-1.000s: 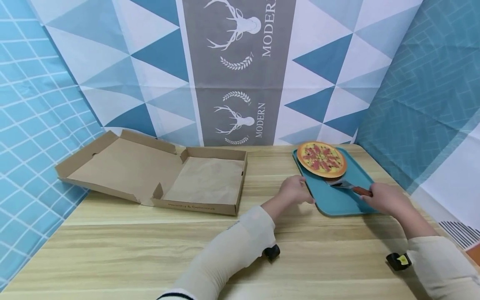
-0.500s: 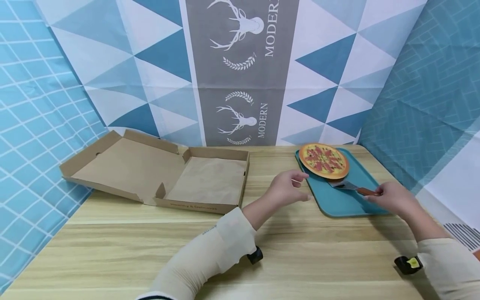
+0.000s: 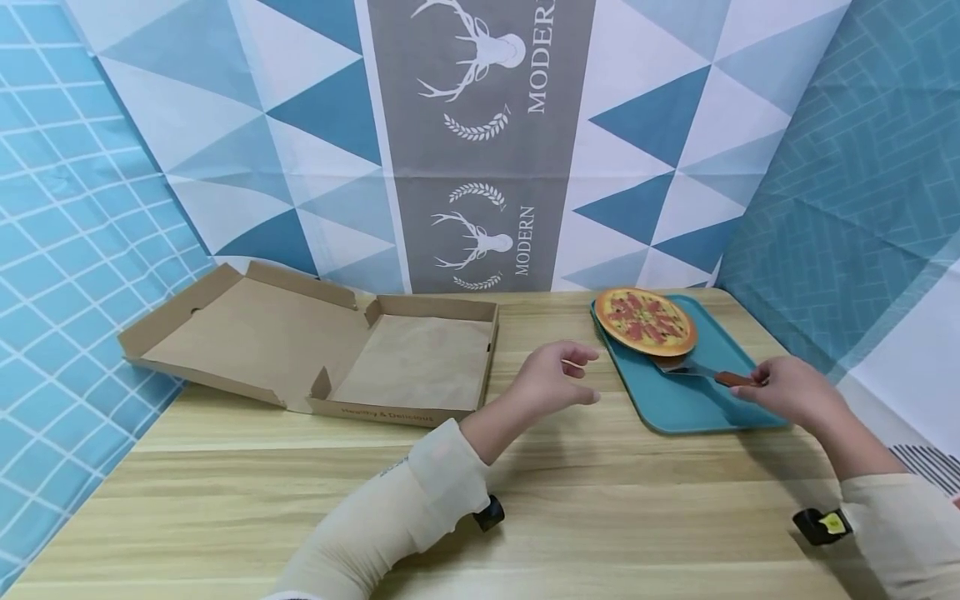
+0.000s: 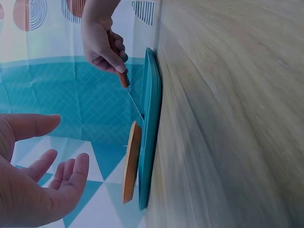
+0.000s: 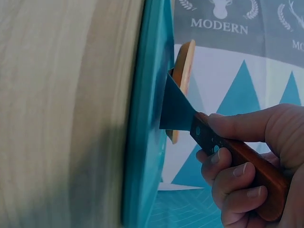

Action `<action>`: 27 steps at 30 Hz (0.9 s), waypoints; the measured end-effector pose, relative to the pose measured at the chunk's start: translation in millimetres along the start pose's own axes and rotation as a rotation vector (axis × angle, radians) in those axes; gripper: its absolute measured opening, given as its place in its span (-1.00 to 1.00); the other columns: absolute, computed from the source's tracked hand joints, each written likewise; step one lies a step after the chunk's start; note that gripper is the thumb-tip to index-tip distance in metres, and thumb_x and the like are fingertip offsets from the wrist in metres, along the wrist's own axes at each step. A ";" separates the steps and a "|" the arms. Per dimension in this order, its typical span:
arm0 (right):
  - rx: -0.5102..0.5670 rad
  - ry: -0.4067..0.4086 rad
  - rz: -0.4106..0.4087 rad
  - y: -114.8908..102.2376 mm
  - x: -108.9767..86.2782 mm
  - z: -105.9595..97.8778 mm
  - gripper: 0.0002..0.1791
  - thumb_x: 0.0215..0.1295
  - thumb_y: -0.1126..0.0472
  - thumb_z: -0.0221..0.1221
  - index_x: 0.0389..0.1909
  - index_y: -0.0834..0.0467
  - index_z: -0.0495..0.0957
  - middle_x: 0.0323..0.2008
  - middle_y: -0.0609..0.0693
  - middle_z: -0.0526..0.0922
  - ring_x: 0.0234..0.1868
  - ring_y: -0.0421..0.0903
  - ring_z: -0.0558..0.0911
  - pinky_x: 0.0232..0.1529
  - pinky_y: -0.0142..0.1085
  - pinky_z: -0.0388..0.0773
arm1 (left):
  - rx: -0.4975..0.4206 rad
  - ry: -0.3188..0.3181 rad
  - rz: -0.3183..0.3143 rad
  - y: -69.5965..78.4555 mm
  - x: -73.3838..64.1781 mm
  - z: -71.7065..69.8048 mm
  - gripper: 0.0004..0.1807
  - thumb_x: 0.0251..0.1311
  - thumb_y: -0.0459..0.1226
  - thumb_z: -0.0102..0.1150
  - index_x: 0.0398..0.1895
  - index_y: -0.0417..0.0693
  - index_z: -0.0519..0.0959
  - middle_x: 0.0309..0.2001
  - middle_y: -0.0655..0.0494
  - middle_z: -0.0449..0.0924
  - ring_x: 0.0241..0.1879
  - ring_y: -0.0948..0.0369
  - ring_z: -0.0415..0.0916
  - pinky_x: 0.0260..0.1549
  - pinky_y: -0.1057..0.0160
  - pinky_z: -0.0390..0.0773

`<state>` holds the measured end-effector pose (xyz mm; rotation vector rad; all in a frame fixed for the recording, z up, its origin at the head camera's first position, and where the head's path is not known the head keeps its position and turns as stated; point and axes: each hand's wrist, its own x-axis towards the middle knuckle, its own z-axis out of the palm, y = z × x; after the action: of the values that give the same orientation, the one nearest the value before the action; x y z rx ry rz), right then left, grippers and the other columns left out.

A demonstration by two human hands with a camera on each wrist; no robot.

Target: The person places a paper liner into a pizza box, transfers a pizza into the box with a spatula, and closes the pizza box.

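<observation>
My right hand (image 3: 798, 392) grips the wooden handle (image 5: 251, 166) of a metal spatula (image 5: 175, 107). The front of its blade is hidden under the near edge of a round pizza (image 3: 647, 322), which has red toppings. Beneath both lies a teal tray (image 3: 697, 412) on the right of the table. In the left wrist view the pizza (image 4: 131, 164) leans slightly off the tray's surface. My left hand (image 3: 553, 379) hovers left of the tray with fingers apart and nothing in them; its palm and loosely bent fingers (image 4: 76, 175) show in the left wrist view.
An open cardboard pizza box (image 3: 397, 411) stands left of centre, its lid (image 3: 240, 333) folded out to the left and a sheet of brown paper (image 3: 420, 358) inside. Patterned cloth walls (image 3: 480, 167) rise behind the wooden table (image 3: 337, 500) and at both sides.
My left hand has let go of the tray's left edge and drawn back to the left. My right hand has shifted slightly right with the spatula, its blade still under the pizza.
</observation>
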<state>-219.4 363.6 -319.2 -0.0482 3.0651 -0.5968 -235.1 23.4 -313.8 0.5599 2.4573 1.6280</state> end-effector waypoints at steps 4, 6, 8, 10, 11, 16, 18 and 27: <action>-0.008 0.009 -0.032 -7.3 -1.3 -3.3 -0.58 0.23 0.02 0.27 -0.35 0.37 0.56 -0.46 0.11 0.56 -0.48 -0.01 0.47 -0.58 -0.21 0.41 | 0.013 0.004 -0.002 -1.3 -3.9 -5.5 -0.51 -0.05 -0.44 0.49 0.02 -0.02 0.64 -0.04 0.23 0.60 -0.11 0.28 0.52 -0.25 0.37 0.59; -0.011 0.014 -0.047 -10.9 -2.2 -5.0 -0.58 0.23 0.03 0.27 -0.31 0.39 0.57 -0.44 0.12 0.58 -0.47 -0.01 0.48 -0.57 -0.21 0.42 | 0.021 0.007 0.002 -1.9 -5.9 -8.4 -0.51 -0.05 -0.42 0.49 0.03 -0.03 0.64 -0.03 0.22 0.61 -0.11 0.27 0.52 -0.25 0.37 0.59; -0.016 0.016 -0.050 -14.6 -3.5 -6.2 -0.56 0.22 0.02 0.28 -0.28 0.40 0.58 -0.42 0.14 0.59 -0.46 -0.01 0.48 -0.57 -0.20 0.43 | 0.014 0.008 0.008 -2.8 -7.3 -10.7 -0.52 -0.05 -0.43 0.48 0.02 -0.05 0.64 -0.04 0.20 0.61 -0.11 0.26 0.53 -0.24 0.37 0.59; -0.022 0.022 -0.054 -18.6 -5.6 -6.8 -0.56 0.21 0.02 0.29 -0.27 0.40 0.59 -0.42 0.13 0.59 -0.46 -0.01 0.48 -0.58 -0.21 0.42 | -0.003 0.005 0.012 -4.8 -8.8 -12.5 -0.55 -0.04 -0.43 0.48 0.00 -0.08 0.64 -0.06 0.20 0.62 -0.12 0.25 0.53 -0.25 0.37 0.59; -0.024 0.027 -0.059 -20.6 -6.6 -6.7 -0.57 0.21 0.03 0.29 -0.28 0.39 0.58 -0.44 0.11 0.57 -0.48 -0.02 0.47 -0.58 -0.21 0.40 | -0.013 0.004 0.011 -5.5 -10.0 -13.2 -0.57 -0.03 -0.42 0.47 -0.02 -0.08 0.64 -0.07 0.20 0.62 -0.13 0.25 0.53 -0.26 0.37 0.59; -0.035 0.039 -0.091 -31.0 -10.2 -6.4 -0.63 0.22 0.05 0.28 -0.32 0.35 0.57 -0.54 -0.01 0.50 -0.56 -0.07 0.39 -0.61 -0.23 0.31 | -0.062 -0.007 -0.004 -7.4 -18.0 -16.6 -0.64 0.03 -0.40 0.44 -0.06 -0.08 0.64 -0.12 0.20 0.59 -0.15 0.25 0.51 -0.28 0.36 0.60; -0.034 0.038 -0.102 -35.1 -10.4 -7.1 -0.63 0.21 0.06 0.29 -0.31 0.35 0.58 -0.54 -0.02 0.51 -0.56 -0.07 0.39 -0.60 -0.23 0.31 | -0.072 -0.005 -0.009 -7.4 -21.1 -18.5 -0.65 0.03 -0.39 0.44 -0.07 -0.08 0.65 -0.13 0.19 0.58 -0.15 0.24 0.51 -0.28 0.34 0.60; -0.033 0.014 -0.154 -55.5 -10.6 -10.8 -0.61 0.21 0.09 0.31 -0.24 0.39 0.61 -0.47 0.01 0.58 -0.52 -0.07 0.44 -0.58 -0.23 0.38 | -0.052 0.004 -0.002 -10.6 -30.5 -32.3 -0.64 0.04 -0.40 0.42 -0.05 -0.08 0.64 -0.11 0.17 0.57 -0.11 0.19 0.50 -0.27 0.28 0.59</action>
<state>-207.6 316.6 -288.2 -0.2844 3.1047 -0.5546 -219.7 -19.6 -313.0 0.5467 2.4095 1.6888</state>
